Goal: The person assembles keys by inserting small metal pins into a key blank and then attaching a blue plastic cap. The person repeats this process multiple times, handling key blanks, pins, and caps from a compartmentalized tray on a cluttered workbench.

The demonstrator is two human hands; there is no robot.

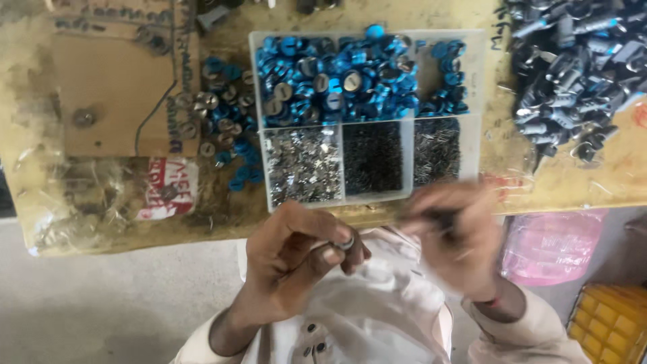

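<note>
Small round metal-faced cap [345, 243]: pinched at left hand [296, 259] fingertips, held below the worktop [559, 182] edge.

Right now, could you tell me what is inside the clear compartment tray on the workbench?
The clear compartment tray holds blue-and-silver round caps in its upper sections and tiny metal parts in three lower ones. Whatever lies beneath the heaps is covered.

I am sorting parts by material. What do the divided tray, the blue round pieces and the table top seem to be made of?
Divided tray: clear plastic, as its walls look see-through.
Blue round pieces: probably metal with shiny blue coating; some show grey faces.
Table top: likely wood or board, yellowish, worn and stained.
</note>
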